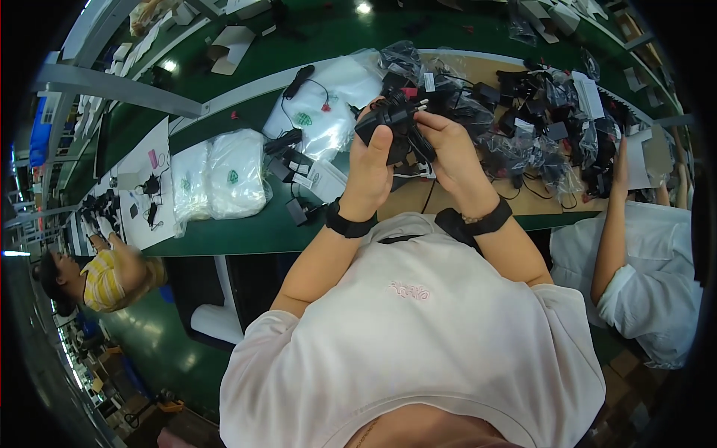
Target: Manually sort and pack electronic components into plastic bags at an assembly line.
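Note:
Above the bench I hold a black power adapter [392, 119] with a bundled cable and a two-pin plug showing at its upper right. My left hand [367, 166] is closed round its left side, thumb pressed on the front. At the other side, the fingers of my right hand [454, 153] pinch the black cable [420, 144] near the plug. Just left of my hands lie more black adapters [284, 143] and a white printed slip [323, 179]. Beyond them spreads a stack of clear plastic bags [336, 97] with green marks. A dark band circles each wrist.
A large heap of black adapters in plastic bags [538, 127] covers brown cardboard [478, 196] to the right. Flat clear bags [231, 175] lie on the green bench [276, 231] at left. One co-worker [635, 276] sits close on my right, another [108, 276] farther left. A grey metal bar [127, 88] crosses the upper left.

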